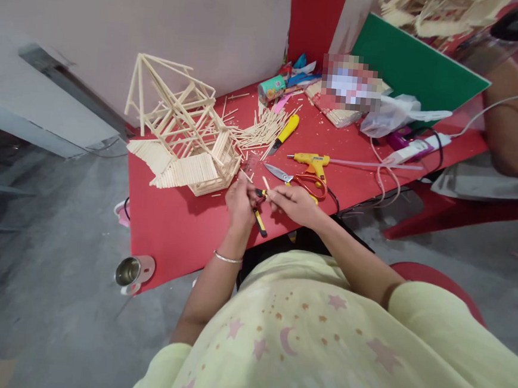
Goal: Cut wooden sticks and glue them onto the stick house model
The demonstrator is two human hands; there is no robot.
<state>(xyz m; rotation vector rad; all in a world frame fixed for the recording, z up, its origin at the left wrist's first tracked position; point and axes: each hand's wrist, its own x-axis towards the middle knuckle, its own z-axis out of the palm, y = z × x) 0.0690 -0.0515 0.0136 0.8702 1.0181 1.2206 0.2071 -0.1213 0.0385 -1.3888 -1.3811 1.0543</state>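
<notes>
At the table's front edge, my left hand (239, 203) is closed, with a tool with black-and-yellow handles (261, 224) coming out from under its fingers. The tool looks like small pliers, but its head is hidden. My right hand (294, 204) pinches a short wooden stick (266, 183) close beside the left fingers. Left of my hands stands a model built of wooden sticks (193, 165), with an open frame above and slatted panels below. Red-handled scissors (305, 180) and a yellow glue gun (310, 161) lie just beyond my right hand.
A pile of loose sticks (264, 128) and a yellow utility knife (286, 133) lie behind my hands. A metal mug (129, 272) is at the near left corner. On the right are a green board (412, 65), a power strip (417, 149) with cables, and another person's arm (514, 112).
</notes>
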